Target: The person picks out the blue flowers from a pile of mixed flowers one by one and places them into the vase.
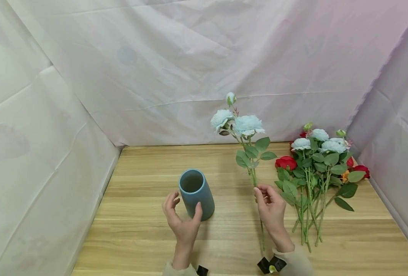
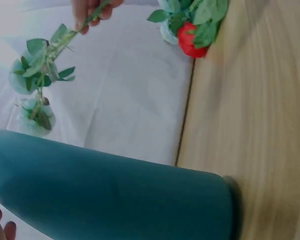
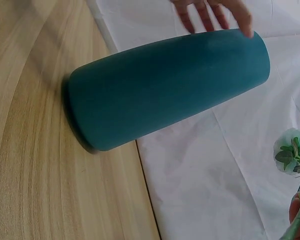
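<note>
A blue cylindrical vase (image 1: 204, 203) stands upright on the table, its dark mouth facing up. My left hand (image 1: 183, 226) is at the near left side of the vase, thumb and fingers spread apart; whether the thumb touches the vase is hard to tell. In the right wrist view, the left hand's fingers (image 3: 244, 20) show by the vase's upper end. To the right, my right hand (image 1: 272, 209) pinches the green stem of an artificial light-blue flower (image 1: 248, 125), holding it upright above the table with its blooms and bud at the top.
At the right of the table (image 1: 138, 230) lies a pile of artificial flowers, with pale blue blooms (image 1: 333, 146), red blooms (image 1: 286, 163) and crossing green stems (image 1: 308, 214). Pale fabric (image 1: 176, 69) hangs behind the table and along both sides.
</note>
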Available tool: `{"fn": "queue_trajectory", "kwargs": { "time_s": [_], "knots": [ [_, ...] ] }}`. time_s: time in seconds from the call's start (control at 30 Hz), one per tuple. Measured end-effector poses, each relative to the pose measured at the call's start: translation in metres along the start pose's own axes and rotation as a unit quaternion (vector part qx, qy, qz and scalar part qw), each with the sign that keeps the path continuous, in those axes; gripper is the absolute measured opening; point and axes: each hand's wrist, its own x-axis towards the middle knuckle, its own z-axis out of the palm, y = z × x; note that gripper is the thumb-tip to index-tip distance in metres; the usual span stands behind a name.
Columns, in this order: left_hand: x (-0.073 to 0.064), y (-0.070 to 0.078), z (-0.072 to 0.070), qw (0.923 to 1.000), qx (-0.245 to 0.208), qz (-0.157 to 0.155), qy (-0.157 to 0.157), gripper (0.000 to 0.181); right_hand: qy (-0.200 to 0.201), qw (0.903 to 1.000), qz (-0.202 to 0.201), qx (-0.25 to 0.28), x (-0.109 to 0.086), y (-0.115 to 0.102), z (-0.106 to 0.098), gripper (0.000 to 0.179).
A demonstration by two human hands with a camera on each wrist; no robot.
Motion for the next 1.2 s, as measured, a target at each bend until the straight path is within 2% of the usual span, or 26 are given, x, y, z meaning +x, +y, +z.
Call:
{"fn": "queue_trajectory", "kwargs": {
  "time_s": [0.07, 0.13, 0.2, 0.27, 0.37, 0.47, 0.63, 0.77, 0.9, 1.07, 1.2],
  "knots": [
    [-0.002, -0.002, 0.000, 0.9995, 0.001, 0.027, 0.015, 0.046, 0.000, 1.0000, -0.002, 0.004, 0.000, -0.001, 0.000, 0.003],
    [-0.006, -0.002, 0.000, 0.9988, -0.012, 0.045, 0.015, 0.035, 0.000, 1.0000, -0.004, 0.007, 0.001, -0.002, 0.001, 0.004],
    [-0.009, 0.002, 0.001, 0.9980, -0.040, 0.049, -0.004, 0.025, 0.000, 1.0000, -0.006, 0.007, 0.002, -0.004, 0.001, 0.004],
    [-0.013, 0.010, 0.003, 0.9961, -0.069, 0.042, -0.036, 0.020, 0.000, 1.0000, -0.005, 0.006, 0.004, -0.007, 0.001, 0.005],
    [-0.015, 0.025, 0.008, 0.9893, -0.104, 0.016, -0.101, 0.019, 0.002, 1.0000, -0.004, 0.005, 0.006, -0.011, 0.003, 0.005],
    [-0.015, 0.042, 0.015, 0.9792, -0.124, -0.012, -0.160, 0.022, 0.004, 1.0000, 0.000, 0.007, 0.008, -0.014, 0.004, 0.005],
    [-0.015, 0.056, 0.025, 0.9623, -0.136, -0.058, -0.228, 0.026, 0.009, 0.9998, -0.005, 0.017, 0.007, -0.005, 0.009, 0.007],
    [-0.020, 0.056, 0.031, 0.9500, -0.154, -0.086, -0.258, 0.024, 0.006, 0.9995, -0.006, 0.030, 0.002, 0.009, 0.013, 0.005],
    [-0.022, 0.055, 0.034, 0.9379, -0.167, -0.121, -0.279, 0.019, -0.004, 0.9987, 0.008, 0.049, -0.002, 0.010, 0.016, 0.004],
    [-0.021, 0.057, 0.037, 0.9235, -0.178, -0.161, -0.300, 0.018, -0.012, 0.9974, 0.016, 0.069, -0.002, 0.002, 0.021, 0.003],
    [-0.020, 0.058, 0.039, 0.9098, -0.188, -0.192, -0.316, 0.016, -0.015, 0.9963, 0.009, 0.084, 0.002, -0.016, 0.022, 0.005]
  ]
}}
